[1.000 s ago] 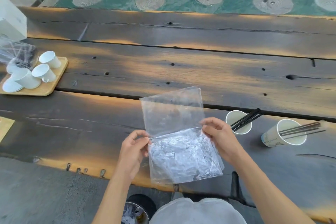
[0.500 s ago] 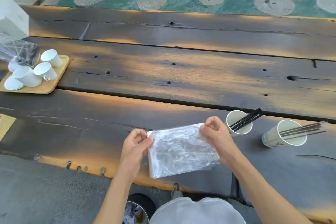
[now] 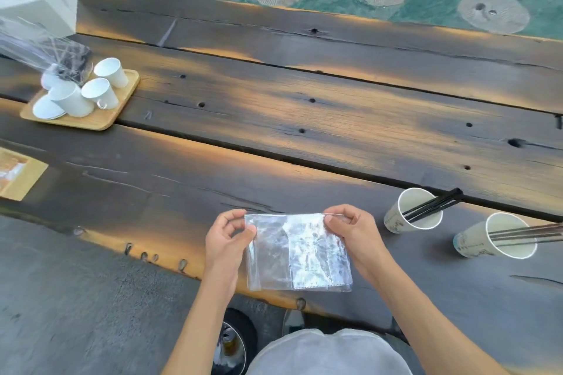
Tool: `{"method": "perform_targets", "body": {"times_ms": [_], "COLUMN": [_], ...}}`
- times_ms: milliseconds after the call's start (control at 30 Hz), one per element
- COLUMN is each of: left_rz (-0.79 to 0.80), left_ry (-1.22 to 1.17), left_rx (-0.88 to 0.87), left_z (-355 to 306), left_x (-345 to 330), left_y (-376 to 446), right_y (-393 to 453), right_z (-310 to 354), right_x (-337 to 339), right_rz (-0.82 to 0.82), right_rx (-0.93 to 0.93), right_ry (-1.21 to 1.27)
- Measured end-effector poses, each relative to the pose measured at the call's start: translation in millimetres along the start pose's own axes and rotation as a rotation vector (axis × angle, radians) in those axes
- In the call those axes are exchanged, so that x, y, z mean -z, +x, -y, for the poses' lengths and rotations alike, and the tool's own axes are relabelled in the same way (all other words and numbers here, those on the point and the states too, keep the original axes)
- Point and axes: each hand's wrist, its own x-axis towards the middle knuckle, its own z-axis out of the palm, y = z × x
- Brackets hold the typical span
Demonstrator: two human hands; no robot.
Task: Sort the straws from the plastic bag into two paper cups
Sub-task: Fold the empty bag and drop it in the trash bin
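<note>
A clear, crinkled plastic bag [image 3: 300,253] is folded in half and hangs over the near edge of the dark wooden table [image 3: 304,119]. My left hand [image 3: 227,237] pinches its top left corner and my right hand [image 3: 350,228] pinches its top right corner. To the right, two paper cups lie tilted on the table. The nearer-left paper cup [image 3: 396,219] holds black straws [image 3: 435,204]. The right paper cup [image 3: 475,242] holds grey straws [image 3: 530,233] that stick out to the right.
At the far left a wooden tray [image 3: 103,119] carries several small white cups [image 3: 100,91] and another clear bag [image 3: 36,49], beside a white box [image 3: 33,0]. A yellow card [image 3: 18,173] lies at the left edge. A bin [image 3: 231,344] stands under the table.
The bag's upper half has been folded down onto the lower half, and both hands now hold the folded top edge. The view has shifted slightly right.
</note>
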Motion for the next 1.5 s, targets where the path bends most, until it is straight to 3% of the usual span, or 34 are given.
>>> {"method": "perform_targets", "body": {"times_ms": [167, 333, 567, 700, 800, 967, 1167, 1267, 1400, 1500], "left_rz": [0.017, -0.067, 0.017, -0.091, -0.127, -0.272, -0.284, -0.429, -0.639, -0.712], "left_ry": [0.073, -0.053, -0.107, -0.234, -0.285, -0.312, -0.398, -0.418, -0.535, -0.68], "left_rx": [0.088, 0.081, 0.246, 0.233, 0.215, 0.192, 0.319, 0.336, 0.36, 0.372], "left_z": [8.2, 14.1, 29.1, 40.1, 45.7, 59.7, 89.8, 110.6, 130.4, 155.9], "left_x": [20.4, 38.8, 59.5, 73.6, 84.7, 98.0, 111.7, 120.9, 126.6, 129.6], "left_y": [-8.3, -18.5, -42.4, -53.3, -63.4, -78.9, -108.7, -127.8, -150.0, -166.6], "right_y": [0.6, 0.7, -1.1, -3.8, -6.6, -8.2, -15.6, -19.9, -28.0, -37.4], "right_z": [4.2, 7.7, 9.1, 9.3, -1.4, -19.4, -36.7, -47.6, -63.9, -81.8], "right_x": [-20.9, -40.3, -67.8, -80.7, -90.4, -108.2, -140.6, -156.8, -180.2, -200.2], "right_rz": [0.147, 0.122, 0.173, 0.401, 0.581, 0.509, 0.551, 0.585, 0.778, 0.773], "right_rx": [0.011, 0.074, 0.078, -0.177, -0.283, -0.209, -0.142, -0.123, -0.251, -0.244], "right_ry": [-0.131, -0.14, -0.199, -0.153, -0.299, -0.332, -0.376, -0.495, -0.639, -0.723]}}
